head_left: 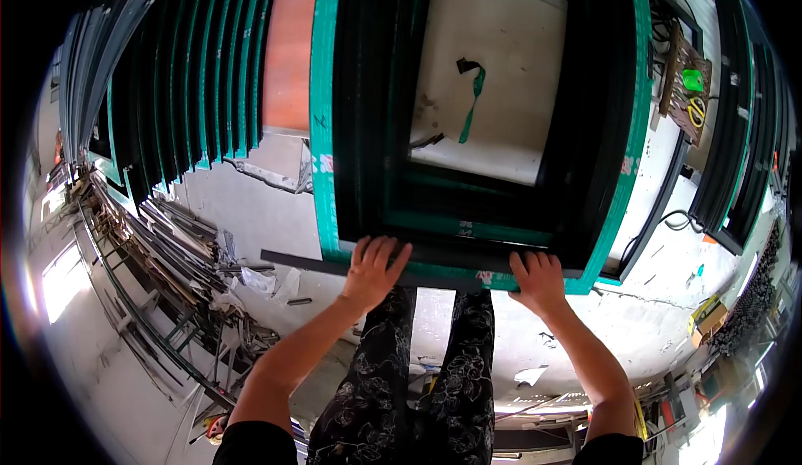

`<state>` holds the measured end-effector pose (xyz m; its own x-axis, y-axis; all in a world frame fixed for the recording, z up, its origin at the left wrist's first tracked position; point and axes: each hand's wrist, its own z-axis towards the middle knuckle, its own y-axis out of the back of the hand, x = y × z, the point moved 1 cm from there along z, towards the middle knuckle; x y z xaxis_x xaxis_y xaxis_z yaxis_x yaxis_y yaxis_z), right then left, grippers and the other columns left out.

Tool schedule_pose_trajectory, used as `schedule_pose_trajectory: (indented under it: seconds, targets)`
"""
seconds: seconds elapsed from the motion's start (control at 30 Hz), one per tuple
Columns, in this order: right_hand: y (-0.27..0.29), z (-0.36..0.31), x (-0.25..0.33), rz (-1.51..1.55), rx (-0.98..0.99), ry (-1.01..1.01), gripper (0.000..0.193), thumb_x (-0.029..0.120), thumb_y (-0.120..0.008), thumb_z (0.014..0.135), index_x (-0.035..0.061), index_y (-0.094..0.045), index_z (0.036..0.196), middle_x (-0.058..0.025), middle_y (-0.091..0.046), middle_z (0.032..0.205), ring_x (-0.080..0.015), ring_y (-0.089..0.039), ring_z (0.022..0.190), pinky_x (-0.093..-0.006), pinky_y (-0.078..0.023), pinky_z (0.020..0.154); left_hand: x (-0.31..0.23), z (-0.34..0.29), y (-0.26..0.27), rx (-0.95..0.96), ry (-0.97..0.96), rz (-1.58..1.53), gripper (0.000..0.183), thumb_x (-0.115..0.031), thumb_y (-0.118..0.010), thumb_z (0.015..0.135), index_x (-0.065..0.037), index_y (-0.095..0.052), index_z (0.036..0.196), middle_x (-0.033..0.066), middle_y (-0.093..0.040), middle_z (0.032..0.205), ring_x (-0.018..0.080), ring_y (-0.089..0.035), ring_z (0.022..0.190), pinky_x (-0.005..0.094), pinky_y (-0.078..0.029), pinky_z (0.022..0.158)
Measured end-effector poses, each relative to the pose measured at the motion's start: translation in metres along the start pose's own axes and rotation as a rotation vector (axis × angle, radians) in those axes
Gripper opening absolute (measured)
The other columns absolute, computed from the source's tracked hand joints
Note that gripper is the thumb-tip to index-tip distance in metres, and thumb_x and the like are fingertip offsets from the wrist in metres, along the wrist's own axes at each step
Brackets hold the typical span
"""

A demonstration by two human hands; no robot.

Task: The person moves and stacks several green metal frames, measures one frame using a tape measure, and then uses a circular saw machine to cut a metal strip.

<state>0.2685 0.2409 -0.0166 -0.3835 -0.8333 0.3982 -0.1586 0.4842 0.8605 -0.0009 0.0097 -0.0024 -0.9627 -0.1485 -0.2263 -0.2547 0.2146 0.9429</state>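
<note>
In front of me lies a large rectangular window-like frame (324,131), black with green film along its outer faces; other frames seem stacked beneath it. A narrow dark grey strip (301,262) lies along its near edge and juts out past the left corner. My left hand (374,274) is closed over the strip and the near edge close to that corner, fingers curled forward. Near the right corner, my right hand (537,283) curls its fingers over the near bar of the frame. What their undersides touch is hidden. Through the opening, a green and black scrap of tape (474,101) shows on a pale surface.
Many green-and-black frames (196,72) stand in a row at the left, beside an orange panel (289,55). Metal offcuts (180,235) litter the floor below them. At the right are a perforated rack (675,76) with yellow scissors (696,112), and more dark profiles (725,131).
</note>
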Motion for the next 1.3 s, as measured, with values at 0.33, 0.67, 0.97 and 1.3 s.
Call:
schedule_pose_trajectory:
  seconds: [0.33,0.67,0.97,1.3]
  targets:
    - [0.075,0.103,-0.078,-0.098,0.08,-0.064,0.081,0.026,-0.086,0.056,0.0141,-0.052,0.128,-0.0098,-0.057,0.096,-0.0279,-0.056,0.094,-0.0407,-0.044,0.08,0.051,0.13,0.043,-0.009,-0.049,0.055,0.093,-0.011,-0.081,0.064,-0.011,-0.04,0.147,0.0159,-0.047,0.13,0.0327,-0.046,0.121,0.0486,-0.035,0.106]
    - [0.081,0.106,-0.064,-0.129,0.056,-0.077,0.092,0.031,-0.091,0.057,0.0112,-0.048,0.135,-0.0096,-0.059,0.108,-0.0282,-0.057,0.105,-0.0406,-0.045,0.093,0.016,0.108,0.078,-0.192,0.004,-0.055,0.063,0.003,-0.062,0.075,-0.013,-0.053,0.135,0.0127,-0.06,0.109,0.03,-0.061,0.1,0.0423,-0.052,0.083]
    - [0.131,0.113,-0.017,-0.057,-0.043,-0.034,0.083,0.035,-0.086,0.066,0.0032,-0.051,0.134,-0.0128,-0.057,0.118,-0.0313,-0.054,0.113,-0.0427,-0.044,0.098,-0.065,0.063,0.058,0.357,0.028,-0.186,0.051,-0.008,-0.066,0.076,-0.008,-0.057,0.126,0.0069,-0.061,0.075,0.0217,-0.065,0.061,0.0327,-0.052,0.051]
    - [0.05,-0.014,0.007,0.226,0.201,-0.12,0.048,0.03,-0.075,0.076,0.0066,-0.063,0.116,-0.0105,-0.06,0.092,-0.0312,-0.059,0.089,-0.0421,-0.05,0.076,-0.098,0.099,0.017,0.421,-0.035,-0.3,0.038,-0.042,-0.076,0.075,-0.011,-0.062,0.091,0.0047,-0.06,0.088,0.0221,-0.064,0.086,0.0356,-0.05,0.071]
